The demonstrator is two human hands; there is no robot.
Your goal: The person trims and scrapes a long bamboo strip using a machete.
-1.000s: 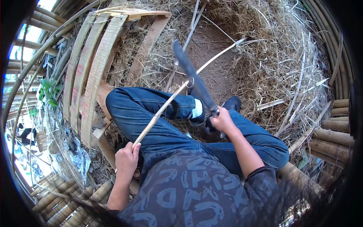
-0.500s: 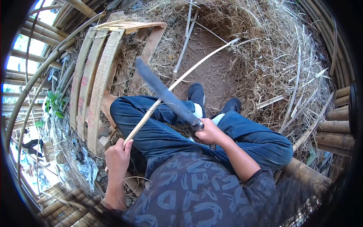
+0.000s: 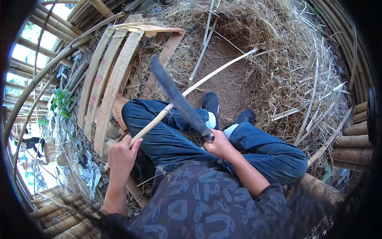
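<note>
Pale bamboo strip (image 3: 154,121) slants from near left to far right across the seated person's jeans (image 3: 167,139), its near part clasped in the left hand (image 3: 120,157), a short end poking out behind the fist; the right hand (image 3: 220,144) is wrapped around the grip of a machete (image 3: 179,98), whose dark blade crosses the strip; a slatted wooden frame (image 3: 119,81) stands far left, dry straw (image 3: 286,79) far right
</note>
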